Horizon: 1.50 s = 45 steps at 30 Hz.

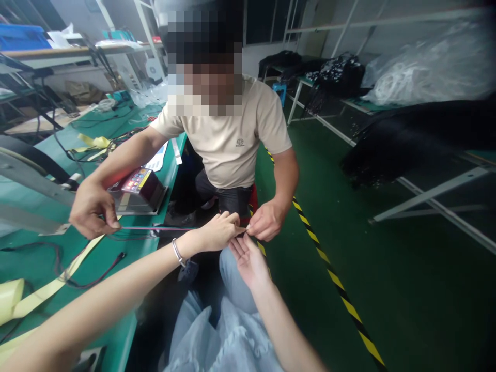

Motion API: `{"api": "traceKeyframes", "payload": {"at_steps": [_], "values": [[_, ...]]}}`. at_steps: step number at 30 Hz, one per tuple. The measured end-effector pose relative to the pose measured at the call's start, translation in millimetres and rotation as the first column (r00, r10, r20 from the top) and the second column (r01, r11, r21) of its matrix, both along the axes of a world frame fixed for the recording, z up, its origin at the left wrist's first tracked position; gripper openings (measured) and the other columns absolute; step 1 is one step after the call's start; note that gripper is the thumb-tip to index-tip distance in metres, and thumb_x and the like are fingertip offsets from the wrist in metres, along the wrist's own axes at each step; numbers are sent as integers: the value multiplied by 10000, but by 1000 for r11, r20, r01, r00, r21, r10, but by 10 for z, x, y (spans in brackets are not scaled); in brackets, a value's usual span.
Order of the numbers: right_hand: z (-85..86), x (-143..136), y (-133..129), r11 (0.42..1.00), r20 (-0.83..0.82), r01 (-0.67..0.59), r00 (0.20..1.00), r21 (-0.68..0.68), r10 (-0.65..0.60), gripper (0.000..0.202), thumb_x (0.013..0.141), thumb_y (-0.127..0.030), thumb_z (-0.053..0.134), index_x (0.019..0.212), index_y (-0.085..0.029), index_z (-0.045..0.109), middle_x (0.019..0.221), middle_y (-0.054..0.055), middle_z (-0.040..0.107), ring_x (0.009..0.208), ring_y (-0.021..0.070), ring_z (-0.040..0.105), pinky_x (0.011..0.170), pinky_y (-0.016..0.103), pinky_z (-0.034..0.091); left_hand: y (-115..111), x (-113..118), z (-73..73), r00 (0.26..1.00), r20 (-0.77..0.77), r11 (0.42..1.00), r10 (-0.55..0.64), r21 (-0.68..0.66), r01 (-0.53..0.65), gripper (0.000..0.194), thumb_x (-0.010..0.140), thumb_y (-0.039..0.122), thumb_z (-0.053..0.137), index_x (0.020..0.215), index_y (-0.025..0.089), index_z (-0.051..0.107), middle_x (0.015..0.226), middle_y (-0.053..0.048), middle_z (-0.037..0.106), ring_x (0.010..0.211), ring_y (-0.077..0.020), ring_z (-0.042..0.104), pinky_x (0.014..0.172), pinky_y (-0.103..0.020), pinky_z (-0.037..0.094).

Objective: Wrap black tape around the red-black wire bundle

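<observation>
My left hand (219,232), with a silver bracelet at the wrist, is closed around thin coloured wires (163,228); its grip is partly hidden. My right hand (250,261) lies just below, palm up, fingers stretched out. Its thumb tip is by a small dark wire end (245,232). A person in a beige T-shirt (232,150) sits facing me. That person's one hand (95,209) pinches the wires over the bench, and their other hand (267,219) pinches near the dark end, close to my fingertips.
A green bench (151,268) on the left carries a boxy device with a lit display (135,188), yellow tape (58,289) and a black cable (104,274). Striped tape (329,268) crosses the floor. Black cable bundles (418,137) lie on tables at right.
</observation>
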State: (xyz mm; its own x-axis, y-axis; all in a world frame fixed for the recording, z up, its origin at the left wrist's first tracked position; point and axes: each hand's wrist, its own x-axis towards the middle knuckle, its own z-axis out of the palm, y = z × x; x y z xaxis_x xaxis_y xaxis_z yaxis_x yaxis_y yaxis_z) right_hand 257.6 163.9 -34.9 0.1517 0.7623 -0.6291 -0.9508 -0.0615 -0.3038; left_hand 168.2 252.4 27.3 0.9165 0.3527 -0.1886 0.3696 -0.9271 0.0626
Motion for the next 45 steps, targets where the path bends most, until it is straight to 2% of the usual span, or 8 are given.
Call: {"api": "traceKeyframes", "payload": {"at_steps": [6,9,13,19,23,28,32,45], "values": [[13,-14,14,1000,37,-3,999,8,3,151,839,-131,500,808,-100,645,835,105,693,782,168,669,810,309,533,83,-133,26,988,55,989,143,-33,-141,388,870,272,465,1256,262,490,1042,-64,576,926,-228,511,698,-325,402],[11,-26,32,1000,31,-14,999,10,14,163,841,-156,487,841,-108,644,904,105,690,827,169,665,836,314,522,196,-236,16,977,58,976,206,-88,-201,285,840,304,542,1113,244,599,1002,-37,631,944,-220,554,740,-326,406],[-16,-98,83,995,0,-77,997,61,77,139,804,-207,536,857,-134,642,940,94,685,866,207,662,805,361,534,242,-320,5,979,130,983,159,-114,-145,173,862,185,507,916,205,670,845,-13,646,780,-126,583,682,-232,413],[-27,-172,112,995,37,-58,998,83,55,78,671,-95,660,742,-121,644,776,64,698,790,167,669,815,302,528,35,-359,11,987,111,961,-115,264,83,284,922,208,366,1030,143,621,779,-47,567,717,-164,519,617,-274,405],[2,-149,60,994,63,-77,995,76,73,119,617,-102,711,719,-93,651,783,103,700,788,191,672,786,303,537,-51,-381,30,974,5,910,-227,358,210,279,916,175,362,1049,103,596,821,-64,553,739,-177,503,608,-296,397],[32,-166,36,995,75,-67,995,73,62,209,557,-143,763,731,-113,652,799,81,705,796,199,673,771,300,542,6,-526,76,987,1,938,-163,309,155,302,905,169,389,1164,134,540,860,-61,556,751,-169,509,642,-286,414],[53,-206,71,994,68,-81,995,75,76,266,564,-205,775,785,-126,648,837,97,705,852,215,667,800,316,533,97,-717,71,997,28,956,-78,285,66,272,894,134,392,1078,132,592,826,-59,560,747,-163,520,676,-280,437],[71,-350,107,986,80,-162,984,29,159,41,704,-75,652,728,-104,636,745,88,698,783,187,674,861,347,511,-18,-792,95,981,-57,922,-185,334,194,246,901,132,370,929,98,612,794,-70,547,700,-176,488,612,-293,432]]}}
